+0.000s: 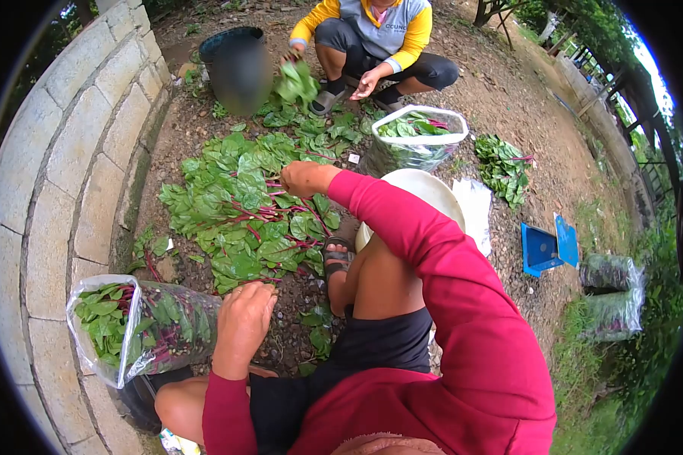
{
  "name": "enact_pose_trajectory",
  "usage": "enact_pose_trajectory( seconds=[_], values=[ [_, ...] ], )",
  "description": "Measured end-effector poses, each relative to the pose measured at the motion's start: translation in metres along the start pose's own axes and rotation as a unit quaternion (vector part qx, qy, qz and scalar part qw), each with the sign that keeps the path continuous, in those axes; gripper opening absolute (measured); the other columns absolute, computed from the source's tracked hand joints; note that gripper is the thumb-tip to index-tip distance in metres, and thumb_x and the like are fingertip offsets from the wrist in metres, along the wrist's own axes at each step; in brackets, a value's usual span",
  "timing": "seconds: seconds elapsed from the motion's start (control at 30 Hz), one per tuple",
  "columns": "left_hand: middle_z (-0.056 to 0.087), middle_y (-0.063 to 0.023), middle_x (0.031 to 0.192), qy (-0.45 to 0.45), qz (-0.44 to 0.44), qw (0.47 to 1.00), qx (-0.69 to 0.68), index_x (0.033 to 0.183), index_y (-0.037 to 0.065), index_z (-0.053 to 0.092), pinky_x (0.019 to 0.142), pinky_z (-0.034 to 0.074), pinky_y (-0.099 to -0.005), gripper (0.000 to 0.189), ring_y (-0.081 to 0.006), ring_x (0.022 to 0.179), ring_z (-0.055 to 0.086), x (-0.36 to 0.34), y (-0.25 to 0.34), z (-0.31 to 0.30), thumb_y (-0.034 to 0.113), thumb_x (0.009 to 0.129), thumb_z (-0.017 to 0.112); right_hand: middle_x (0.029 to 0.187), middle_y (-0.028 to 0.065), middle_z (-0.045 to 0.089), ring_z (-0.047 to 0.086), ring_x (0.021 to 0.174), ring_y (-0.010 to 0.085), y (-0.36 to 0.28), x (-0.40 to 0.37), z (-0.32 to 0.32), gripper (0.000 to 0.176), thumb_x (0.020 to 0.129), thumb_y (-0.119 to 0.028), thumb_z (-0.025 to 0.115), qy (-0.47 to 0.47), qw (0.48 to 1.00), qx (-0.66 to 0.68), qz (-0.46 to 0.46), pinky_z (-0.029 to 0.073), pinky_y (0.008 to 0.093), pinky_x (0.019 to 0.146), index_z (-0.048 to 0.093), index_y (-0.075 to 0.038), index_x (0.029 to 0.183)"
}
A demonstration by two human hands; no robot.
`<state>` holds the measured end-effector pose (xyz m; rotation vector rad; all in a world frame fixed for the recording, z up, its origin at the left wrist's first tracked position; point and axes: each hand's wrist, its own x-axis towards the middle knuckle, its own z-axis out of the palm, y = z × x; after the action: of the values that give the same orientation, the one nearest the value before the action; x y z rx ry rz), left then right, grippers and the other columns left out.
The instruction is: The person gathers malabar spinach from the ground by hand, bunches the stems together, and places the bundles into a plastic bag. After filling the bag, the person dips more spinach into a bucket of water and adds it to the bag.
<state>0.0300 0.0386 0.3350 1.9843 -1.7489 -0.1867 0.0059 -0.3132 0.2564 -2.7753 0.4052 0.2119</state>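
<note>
A wide heap of leafy greens with magenta stems (235, 197) lies on the ground in front of me. My right hand (309, 179) reaches across to the heap's right side, its fingers curled around stems of the greens. Nearer to me, my left hand (247, 318) hangs at the heap's lower edge, fingers bent and pressed together; its palm side is hidden. Just left of that hand, a clear plastic bag (178, 318) packed with greens lies tilted, its mouth facing left. Another filled plastic bag (410, 155) stands upright beyond my right forearm.
Opposite me a person (379, 38) squats, holding a bunch of greens (296, 82) beside a dark tub (231, 38). A block wall (83, 152) runs along the left. To the right are a pale round basin (425, 189), a small leaf pile (503, 171), a blue box (540, 250) and filled bags (611, 303).
</note>
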Motion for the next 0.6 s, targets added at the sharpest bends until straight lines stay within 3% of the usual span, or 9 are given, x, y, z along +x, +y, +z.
enact_pose_trajectory(
  seconds=[0.07, 0.17, 0.27, 0.33, 0.6],
  values=[
    [0.068, -0.0144, 0.101, 0.001, 0.002, 1.0, 0.001, 0.103, 0.001, 0.069, 0.082, 0.051, -0.0431, 0.02, -0.0346, 0.093, 0.065, 0.0, 0.0, -0.001, 0.009, 0.085, 0.071, 0.098, 0.0215, 0.072, 0.068, 0.096, 0.0406, 0.0, 0.0, -0.001, 0.029, 0.096, -0.026, 0.053, -0.018, 1.0, -0.01, -0.008, 0.055, 0.0482, 0.082, 0.07, -0.002, 0.101],
    [0.068, -0.0137, 0.101, -0.001, 0.005, 1.0, -0.002, 0.103, 0.002, 0.069, 0.081, 0.051, -0.0426, 0.02, -0.0339, 0.093, 0.065, 0.0, 0.0, -0.002, 0.009, 0.085, 0.07, 0.091, 0.0172, 0.073, 0.07, 0.089, 0.0367, 0.002, 0.002, 0.005, 0.022, 0.08, -0.014, 0.06, 0.013, 1.0, 0.002, -0.003, 0.055, 0.0453, 0.077, 0.074, -0.008, 0.095],
    [0.068, -0.013, 0.101, 0.004, 0.014, 1.0, -0.008, 0.102, 0.003, 0.069, 0.081, 0.051, -0.0425, 0.018, -0.0334, 0.093, 0.065, -0.001, -0.003, 0.002, 0.01, 0.085, 0.07, 0.096, 0.0222, 0.072, 0.069, 0.093, 0.0412, 0.004, 0.004, 0.001, 0.023, 0.088, -0.02, 0.058, -0.027, 0.999, -0.028, -0.018, 0.055, 0.0485, 0.081, 0.072, -0.003, 0.094],
    [0.068, -0.0125, 0.1, 0.002, 0.02, 1.0, -0.011, 0.101, 0.004, 0.069, 0.081, 0.051, -0.0427, 0.017, -0.0331, 0.092, 0.065, -0.003, -0.008, 0.008, 0.01, 0.085, 0.07, 0.096, 0.0217, 0.072, 0.069, 0.093, 0.0407, 0.014, 0.009, 0.009, 0.021, 0.085, -0.019, 0.059, 0.001, 0.998, -0.009, -0.058, 0.054, 0.0478, 0.082, 0.073, -0.004, 0.092],
    [0.064, -0.0115, 0.085, -0.052, 0.026, 0.998, 0.017, 0.086, 0.006, 0.064, 0.077, 0.052, -0.044, 0.011, -0.0332, 0.086, 0.065, 0.007, -0.016, 0.074, 0.013, 0.083, 0.071, 0.089, 0.0226, 0.071, 0.069, 0.086, 0.04, 0.016, 0.013, 0.012, 0.018, 0.078, -0.014, 0.06, -0.032, 0.996, -0.039, -0.072, 0.055, 0.0483, 0.078, 0.072, -0.002, 0.087]
  ],
)
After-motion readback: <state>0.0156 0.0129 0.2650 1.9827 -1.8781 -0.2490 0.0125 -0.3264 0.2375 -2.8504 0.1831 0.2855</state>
